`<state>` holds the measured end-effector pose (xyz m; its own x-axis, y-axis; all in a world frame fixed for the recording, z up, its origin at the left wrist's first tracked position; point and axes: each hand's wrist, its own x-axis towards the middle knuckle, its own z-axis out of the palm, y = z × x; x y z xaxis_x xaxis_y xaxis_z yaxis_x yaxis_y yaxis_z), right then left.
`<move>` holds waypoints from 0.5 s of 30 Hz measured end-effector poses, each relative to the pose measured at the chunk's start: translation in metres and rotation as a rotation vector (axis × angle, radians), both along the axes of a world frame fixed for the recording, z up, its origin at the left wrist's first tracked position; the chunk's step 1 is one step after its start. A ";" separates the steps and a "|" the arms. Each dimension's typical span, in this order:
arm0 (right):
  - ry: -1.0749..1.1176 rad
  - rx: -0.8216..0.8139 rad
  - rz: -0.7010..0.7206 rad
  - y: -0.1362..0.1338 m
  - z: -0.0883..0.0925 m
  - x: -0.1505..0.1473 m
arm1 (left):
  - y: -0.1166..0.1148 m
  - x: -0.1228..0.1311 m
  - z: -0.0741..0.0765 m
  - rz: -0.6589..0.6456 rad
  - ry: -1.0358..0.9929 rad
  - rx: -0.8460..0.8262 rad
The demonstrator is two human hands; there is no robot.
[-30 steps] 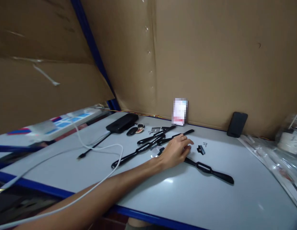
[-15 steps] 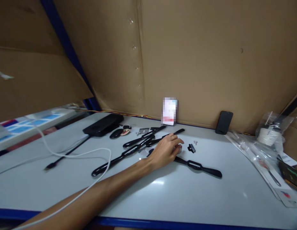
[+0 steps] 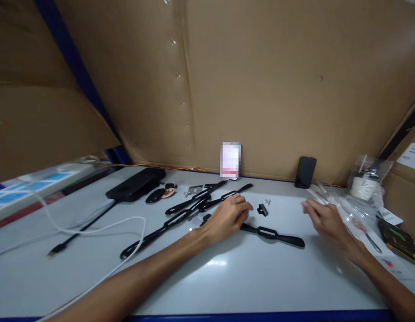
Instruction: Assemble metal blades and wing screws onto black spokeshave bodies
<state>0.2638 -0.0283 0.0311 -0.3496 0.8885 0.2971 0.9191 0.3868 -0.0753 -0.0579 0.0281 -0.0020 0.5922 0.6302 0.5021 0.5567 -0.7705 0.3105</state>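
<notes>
My left hand (image 3: 228, 217) rests palm down on the white table (image 3: 247, 277), its fingers curled over the near end of a long black strap-like part (image 3: 274, 235). What lies under the fingers is hidden. More black strap parts (image 3: 180, 213) lie just left of that hand. A small black clip (image 3: 261, 209) and tiny metal bits (image 3: 268, 202) sit just beyond its fingertips. My right hand (image 3: 323, 218) hovers low over the table at the right, fingers stretched out and holding nothing, next to clear plastic bags (image 3: 348, 210).
Cardboard walls enclose the back and sides. A black phone (image 3: 305, 172) and a small card (image 3: 230, 160) lean on the back wall. A black box (image 3: 136, 184), a key fob (image 3: 157, 195), a black cable (image 3: 80, 230) and a white cable (image 3: 103, 223) lie at the left. A bagged white spool (image 3: 364, 184) stands far right.
The view has swung to the right. My right hand has come into sight at the right side of the table. My left hand stays on the strap end.
</notes>
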 end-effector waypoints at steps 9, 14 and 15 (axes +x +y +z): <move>-0.183 -0.049 -0.106 0.058 -0.003 -0.039 | 0.012 -0.015 -0.009 0.090 -0.037 -0.010; -0.086 -0.010 0.082 0.062 -0.030 -0.034 | 0.021 -0.007 0.017 0.146 -0.084 0.106; -0.076 -0.011 0.096 0.064 -0.037 -0.030 | 0.010 -0.005 0.018 0.145 -0.082 0.094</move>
